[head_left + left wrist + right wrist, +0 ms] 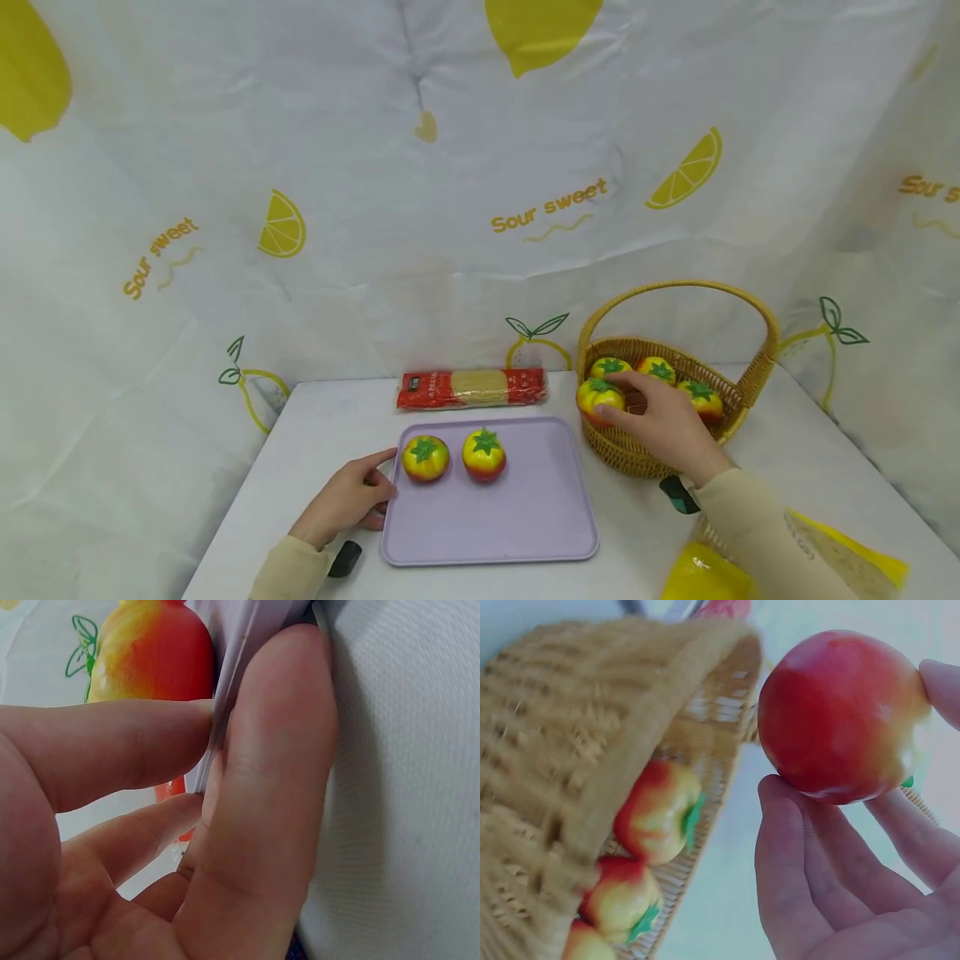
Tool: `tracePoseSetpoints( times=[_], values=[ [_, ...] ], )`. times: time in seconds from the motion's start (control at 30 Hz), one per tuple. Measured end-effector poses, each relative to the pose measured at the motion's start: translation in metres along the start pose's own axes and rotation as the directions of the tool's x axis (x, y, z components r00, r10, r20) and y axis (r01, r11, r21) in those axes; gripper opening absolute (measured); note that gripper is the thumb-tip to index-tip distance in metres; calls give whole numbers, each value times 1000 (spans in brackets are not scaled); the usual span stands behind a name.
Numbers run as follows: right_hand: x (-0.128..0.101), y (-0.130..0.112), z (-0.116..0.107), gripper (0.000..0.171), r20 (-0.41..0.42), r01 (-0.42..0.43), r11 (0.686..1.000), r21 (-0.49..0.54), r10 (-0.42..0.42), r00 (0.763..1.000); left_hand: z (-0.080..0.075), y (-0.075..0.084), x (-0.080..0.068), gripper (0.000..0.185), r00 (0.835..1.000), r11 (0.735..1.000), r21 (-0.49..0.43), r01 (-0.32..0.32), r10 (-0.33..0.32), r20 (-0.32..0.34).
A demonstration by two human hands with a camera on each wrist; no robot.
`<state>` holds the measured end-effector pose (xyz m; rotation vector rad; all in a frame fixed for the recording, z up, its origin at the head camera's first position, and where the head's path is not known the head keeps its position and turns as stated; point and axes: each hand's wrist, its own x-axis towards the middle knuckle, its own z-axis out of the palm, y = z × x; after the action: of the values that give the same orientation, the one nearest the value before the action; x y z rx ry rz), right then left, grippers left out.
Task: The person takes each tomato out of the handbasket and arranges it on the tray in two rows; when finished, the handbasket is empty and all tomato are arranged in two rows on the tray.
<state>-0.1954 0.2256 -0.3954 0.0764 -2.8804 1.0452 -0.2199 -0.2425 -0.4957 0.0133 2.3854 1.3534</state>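
Observation:
My right hand (617,398) grips a yellow-red tomato (598,398) just above the left rim of a wicker basket (637,454). In the right wrist view the tomato (844,716) sits between thumb and fingers, beside the basket (577,735). Three more tomatoes (656,369) lie in the basket. My left hand (384,477) pinches the left edge of a lilac tray (517,517); the left wrist view shows the fingers (262,750) curled round that rim (240,645). Two tomatoes (425,458) (483,454) stand on the tray's far left part.
A red packet of spaghetti (472,388) lies behind the tray on the white table (330,417). A yellow bag (705,575) sits at the front right under my right forearm. A lemon-print cloth backs the scene.

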Motion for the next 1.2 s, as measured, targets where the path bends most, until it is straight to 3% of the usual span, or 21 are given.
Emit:
tracePoseSetpoints(
  times=[0.4, 0.8, 1.2],
  values=[
    [-6, -30, 30, 61, -56, 69, 996, 55, -66, 996, 1, 0, -1, 68, 1000, 1000, -11, -4, 4, 7],
    [-6, -38, 71, 55, -4, -11, 984, 179, 12, 1000, 0, -2, 1, 68, 1000, 1000, -6, -5, 5, 6],
    [-7, -34, 94, 53, 54, -35, 984, 177, 26, 998, 1, -1, 0, 68, 1000, 1000, -6, -12, 11, -5]
  ],
)
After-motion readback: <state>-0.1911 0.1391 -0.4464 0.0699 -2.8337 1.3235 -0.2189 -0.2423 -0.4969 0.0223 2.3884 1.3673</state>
